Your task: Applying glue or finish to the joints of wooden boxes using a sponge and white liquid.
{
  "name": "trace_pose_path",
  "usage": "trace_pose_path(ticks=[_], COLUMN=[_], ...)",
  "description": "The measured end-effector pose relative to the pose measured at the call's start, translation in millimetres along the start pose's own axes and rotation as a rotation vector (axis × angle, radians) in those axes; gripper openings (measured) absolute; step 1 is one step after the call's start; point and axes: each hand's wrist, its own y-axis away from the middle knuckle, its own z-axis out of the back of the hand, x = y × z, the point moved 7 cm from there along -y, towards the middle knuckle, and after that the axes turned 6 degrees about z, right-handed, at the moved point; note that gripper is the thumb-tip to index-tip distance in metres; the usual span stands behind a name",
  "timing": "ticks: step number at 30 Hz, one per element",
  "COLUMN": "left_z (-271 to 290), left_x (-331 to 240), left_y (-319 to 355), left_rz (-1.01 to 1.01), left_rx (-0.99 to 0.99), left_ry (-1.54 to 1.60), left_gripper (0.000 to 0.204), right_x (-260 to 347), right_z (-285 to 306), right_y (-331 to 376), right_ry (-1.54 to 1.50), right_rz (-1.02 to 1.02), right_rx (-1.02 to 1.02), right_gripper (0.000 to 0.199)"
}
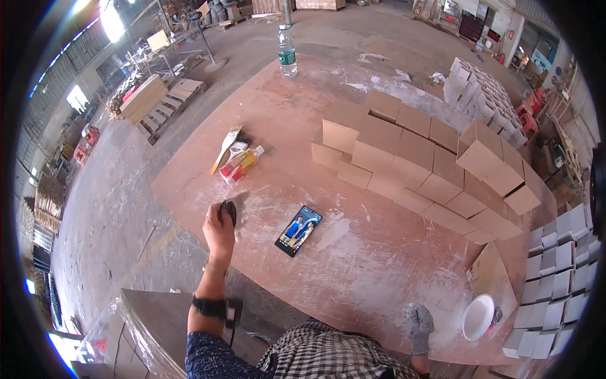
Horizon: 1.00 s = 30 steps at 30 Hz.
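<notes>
My bare left hand [219, 235] is closed around a dark rounded object [228, 213] at the table's left edge; its exact kind is hard to make out. In a grey knit glove, my right hand [418, 321] rests on the near right of the table with curled fingers, and nothing shows in it. Between the hands lies a smartphone [298, 231] with a lit screen showing people in blue. Beyond my left hand lie a brush with a pale wooden handle [226, 149] and a yellow bottle with a red label [240, 165].
Brown cardboard boxes [413, 158] stand in stacked rows on the table's right half. A white bowl [478, 317] is beside my gloved hand. A water bottle [287, 55] stands at the far edge. White boxes [555, 278] are piled at the right; a plastic-wrapped carton [148, 316] is at near left.
</notes>
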Motion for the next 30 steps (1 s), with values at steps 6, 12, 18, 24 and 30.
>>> trace_pose_path(ticks=[6,12,18,24,30], left_z=[19.2,-40.2,-59.7,-55.2,-38.9], left_x=[-101.7,-194.1,-247.0,-275.6,-309.0], left_y=[139.3,318.9,409.8,446.1,470.6], left_rz=[0.013,-0.153,-0.208,-0.231,-0.407], left_rx=[0.382,0.830,0.941,0.843,0.820], left_ry=[0.269,0.335,0.333,0.346,0.672], left_gripper=[0.013,0.015,0.018,0.021,0.025], right_x=[61.1,75.2,23.3,-10.4,-8.5], right_z=[-22.4,5.7,71.1,93.1,96.4], right_y=[-13.1,-6.8,21.9,35.9,29.9], right_ry=[0.011,-0.286,0.024,-0.119,-0.205], right_rz=[0.147,0.068,0.048,0.039,0.386], right_rx=[0.445,0.630,0.579,0.566,0.516], right_gripper=[0.023,0.030,0.022,0.020,0.018])
